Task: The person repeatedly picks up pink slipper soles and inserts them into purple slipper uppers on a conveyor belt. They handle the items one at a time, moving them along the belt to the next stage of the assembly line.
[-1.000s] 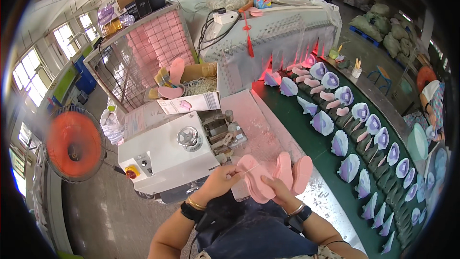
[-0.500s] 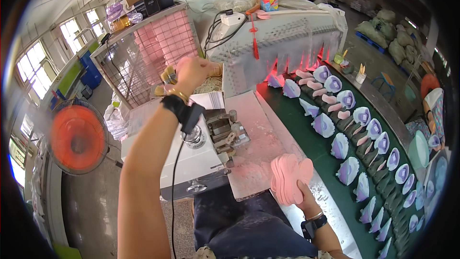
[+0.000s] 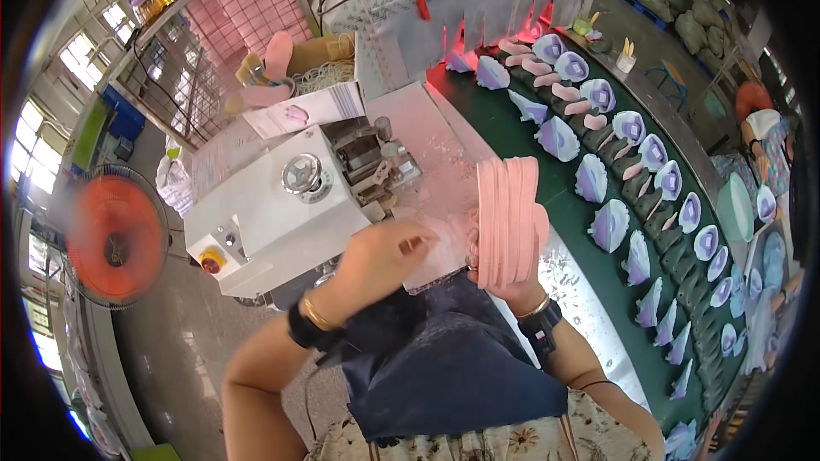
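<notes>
My right hand (image 3: 517,286) grips a thick stack of pink insoles (image 3: 508,222) from below, its layered edges turned toward me. Just left of the stack, my left hand (image 3: 376,260) hovers over the front of the pink-dusted work plate (image 3: 431,132). Its fingers are curled in and slightly blurred; whatever may be in them cannot be made out. Behind that hand stands a white machine (image 3: 265,205) with a round metal dial (image 3: 301,174). Beyond it, an open box (image 3: 303,104) contains a tangle of thin yellowish bands (image 3: 329,77).
On the right, a green conveyor (image 3: 547,196) carries rows of lilac-and-white shoe uppers (image 3: 591,177) and pink insoles (image 3: 564,92). An orange fan (image 3: 115,235) stands at left. A wire cage (image 3: 239,8) holds pink pieces. Another person (image 3: 764,132) is at the far right.
My left hand has come back from above the box to beside the stack. My right hand has turned the insoles from face-on to edge-on. The view has tilted lower.
</notes>
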The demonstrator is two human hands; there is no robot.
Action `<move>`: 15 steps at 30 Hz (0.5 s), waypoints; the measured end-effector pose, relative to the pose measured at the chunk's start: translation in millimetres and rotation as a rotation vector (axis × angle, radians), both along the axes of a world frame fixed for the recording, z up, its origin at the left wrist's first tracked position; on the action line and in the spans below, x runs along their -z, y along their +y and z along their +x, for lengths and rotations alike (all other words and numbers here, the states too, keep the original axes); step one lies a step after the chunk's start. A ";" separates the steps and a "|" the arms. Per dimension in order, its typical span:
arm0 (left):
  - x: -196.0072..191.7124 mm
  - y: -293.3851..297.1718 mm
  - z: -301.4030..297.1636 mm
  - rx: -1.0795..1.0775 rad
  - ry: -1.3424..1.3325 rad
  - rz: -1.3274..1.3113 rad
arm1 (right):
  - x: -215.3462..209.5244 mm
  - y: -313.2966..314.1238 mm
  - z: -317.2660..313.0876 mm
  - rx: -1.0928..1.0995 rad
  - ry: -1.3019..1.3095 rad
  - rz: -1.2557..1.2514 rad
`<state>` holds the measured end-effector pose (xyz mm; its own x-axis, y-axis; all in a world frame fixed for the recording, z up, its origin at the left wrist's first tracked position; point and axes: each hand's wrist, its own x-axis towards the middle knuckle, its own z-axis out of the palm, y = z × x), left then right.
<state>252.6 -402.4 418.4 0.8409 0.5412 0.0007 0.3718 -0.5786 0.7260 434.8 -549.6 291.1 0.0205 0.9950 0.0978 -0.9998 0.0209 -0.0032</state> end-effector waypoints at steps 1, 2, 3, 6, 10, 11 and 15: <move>11.3 -9.8 -0.4 -0.012 -0.028 -0.125 | 1.3 1.3 0.3 -0.027 -0.014 0.062; 21.9 -17.9 -1.0 -0.028 -0.057 -0.250 | 3.7 2.3 -0.3 -0.056 -0.028 0.124; 29.6 -24.0 -1.8 -0.044 -0.089 -0.381 | 6.1 0.7 -2.5 -0.086 -0.044 0.179; 40.2 -38.3 -7.8 -0.077 -0.200 -0.564 | 5.3 -6.5 -17.3 -0.150 0.068 0.133; 54.4 -44.6 -21.5 -0.057 -0.151 -0.722 | 9.1 -14.0 -25.9 -0.144 0.054 0.154; 52.3 -46.4 -23.7 -0.076 -0.141 -0.776 | 11.8 -14.3 -26.6 -0.156 0.059 0.142; 38.6 -49.3 -23.2 -0.150 -0.121 -0.808 | 11.7 -13.8 -29.1 -0.206 0.032 0.096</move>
